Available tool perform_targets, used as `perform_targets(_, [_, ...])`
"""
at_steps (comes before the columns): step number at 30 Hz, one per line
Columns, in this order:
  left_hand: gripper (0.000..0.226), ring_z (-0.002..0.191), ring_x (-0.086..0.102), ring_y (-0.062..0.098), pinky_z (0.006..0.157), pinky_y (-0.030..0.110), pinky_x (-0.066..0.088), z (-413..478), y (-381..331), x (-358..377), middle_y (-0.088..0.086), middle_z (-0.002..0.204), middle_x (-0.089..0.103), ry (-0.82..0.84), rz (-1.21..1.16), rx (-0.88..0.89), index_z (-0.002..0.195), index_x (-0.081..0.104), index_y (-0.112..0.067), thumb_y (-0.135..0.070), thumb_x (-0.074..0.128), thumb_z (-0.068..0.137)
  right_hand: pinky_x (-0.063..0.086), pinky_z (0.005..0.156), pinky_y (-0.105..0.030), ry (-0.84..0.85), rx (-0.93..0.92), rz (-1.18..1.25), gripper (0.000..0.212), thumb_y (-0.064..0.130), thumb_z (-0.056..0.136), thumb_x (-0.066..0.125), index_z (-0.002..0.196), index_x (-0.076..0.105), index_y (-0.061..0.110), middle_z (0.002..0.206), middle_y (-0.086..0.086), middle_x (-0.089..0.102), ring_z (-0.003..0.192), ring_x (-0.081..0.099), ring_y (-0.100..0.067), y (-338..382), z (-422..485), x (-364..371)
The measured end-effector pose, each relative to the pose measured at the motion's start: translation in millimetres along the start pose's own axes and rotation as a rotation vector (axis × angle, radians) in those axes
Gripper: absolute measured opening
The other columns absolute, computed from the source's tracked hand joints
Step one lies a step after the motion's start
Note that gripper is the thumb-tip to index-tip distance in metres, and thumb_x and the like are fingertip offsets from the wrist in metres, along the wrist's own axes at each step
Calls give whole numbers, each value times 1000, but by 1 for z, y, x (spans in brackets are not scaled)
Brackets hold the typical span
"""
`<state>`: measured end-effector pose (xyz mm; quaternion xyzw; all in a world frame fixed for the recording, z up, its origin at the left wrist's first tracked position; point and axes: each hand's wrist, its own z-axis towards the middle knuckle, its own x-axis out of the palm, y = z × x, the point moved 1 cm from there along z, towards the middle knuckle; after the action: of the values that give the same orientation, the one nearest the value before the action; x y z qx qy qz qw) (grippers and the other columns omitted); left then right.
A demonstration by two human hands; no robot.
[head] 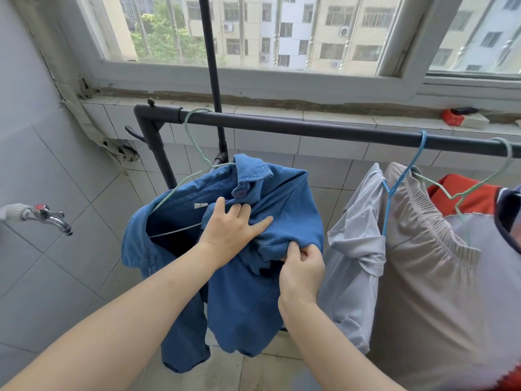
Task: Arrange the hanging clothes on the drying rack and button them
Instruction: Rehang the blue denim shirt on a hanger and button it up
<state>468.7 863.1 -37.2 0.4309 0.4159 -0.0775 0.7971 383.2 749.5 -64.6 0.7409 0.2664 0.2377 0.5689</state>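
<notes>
A blue shirt (239, 300) hangs on a pale green hanger (194, 142) from the dark rail of the drying rack (310, 127). Just under its collar sits a purple button (240, 192), fastened. My left hand (234, 230) lies on the bunched chest fabric below that button, fingers spread and mostly straight. My right hand (303, 266) pinches a fold of the shirt's front edge lower down, between thumb and fingers. What lies under that fold is hidden.
To the right hang a light grey garment (355, 249) on a blue hanger (406, 176), beige elastic-waist trousers (423, 263) and a red garment (476, 193). A tap (48, 215) sticks out of the left wall. A red object (454, 117) lies on the window ledge.
</notes>
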Motion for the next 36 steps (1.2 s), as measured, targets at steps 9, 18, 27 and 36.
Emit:
perform_targets(9, [68,54,54,20,64,33,52,3,-1,12,4,66,56,-193,-91,-108,123,60,-24,-6,68,58,46,65,-18,-65,-60,82,6,13,89,56,85,58,17,74,5,64,67,59,-6,35,18,-12])
perform_targets(18, [27,53,53,23,71,31,52,-5,11,13,5,63,56,-244,-204,-158,67,63,-12,10,66,52,55,58,-30,272,-245,-397,23,0,76,51,78,57,22,46,2,60,47,64,-9,89,25,-30])
perform_targets(27, [35,69,50,15,75,29,36,-37,-42,-29,-8,73,53,-108,-922,-490,82,55,-18,-52,57,74,55,56,-22,627,-127,-490,16,-3,82,48,79,61,7,53,-8,68,56,70,-17,99,18,2])
perform_targets(36, [11,70,60,11,64,22,46,-23,-17,-13,-10,71,63,-19,-1465,-896,79,56,-17,-15,60,89,41,54,-10,474,-378,-669,24,3,79,50,66,60,21,64,5,68,58,65,-4,86,31,10])
